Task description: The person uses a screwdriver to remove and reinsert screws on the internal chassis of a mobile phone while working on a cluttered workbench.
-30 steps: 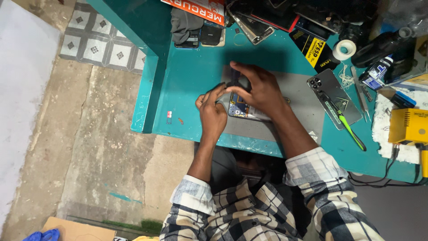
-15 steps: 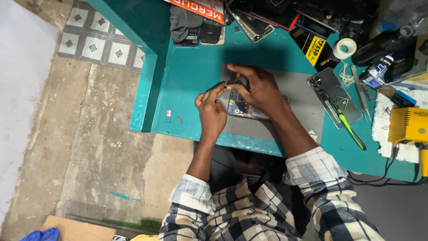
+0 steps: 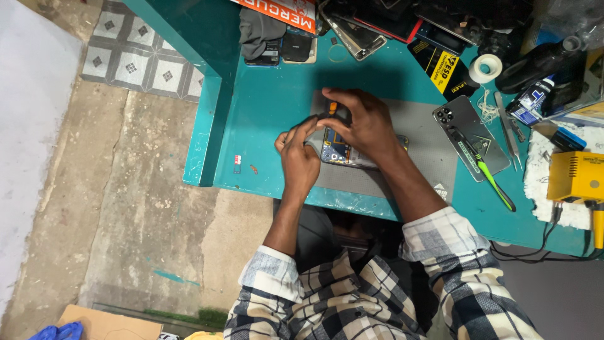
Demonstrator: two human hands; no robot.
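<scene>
An opened smartphone [image 3: 343,151] with its insides showing lies on a grey work mat [image 3: 425,154] on the teal bench [image 3: 264,107]. My left hand [image 3: 299,157] grips the phone's left end and steadies it. My right hand [image 3: 362,123] arches over the phone, fingers pinched on a small black and orange screwdriver [image 3: 331,110] whose tip points down at the phone. The tip itself is hidden by my fingers.
On the mat's right lies a grey phone back cover [image 3: 469,135] with a green-handled tool [image 3: 491,179] across it. Tweezers [image 3: 506,129], a tape roll [image 3: 486,67], a yellow device [image 3: 576,176] and several phones at the bench's back crowd the right and far sides.
Both hands stay on the phone. My right hand has shifted slightly over the phone, still holding the screwdriver.
</scene>
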